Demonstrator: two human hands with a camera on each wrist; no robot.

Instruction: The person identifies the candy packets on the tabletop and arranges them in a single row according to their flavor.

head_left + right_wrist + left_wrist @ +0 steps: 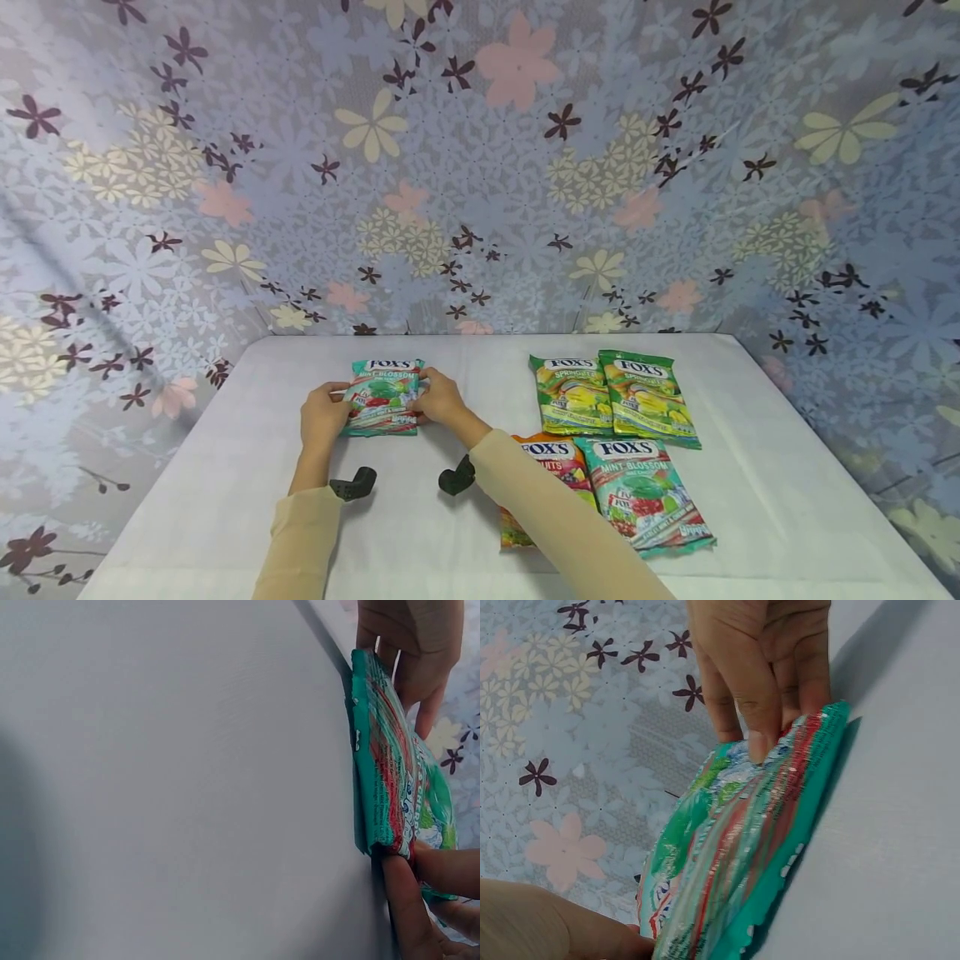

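A teal Fox's Mint Blossom candy bag (382, 398) is at the left part of the white table, its printed front up. My left hand (324, 415) grips its left edge. On the opposite edge, my right hand (442, 398) pinches the bag between thumb and fingers. In the left wrist view the bag (735, 847) slants across, with the right hand (765, 667) at its far end. The right wrist view shows the same bag (390, 765) low over the tabletop, fingers at both ends.
Two green-yellow Fox's Spring Tea bags (573, 397) lie side by side at the back right. In front of them are an orange Fox's fruits bag (555, 457), partly behind my right sleeve (555, 517), and another Mint Blossom bag (647, 492). A floral curtain (480, 208) stands behind the table (780, 500).
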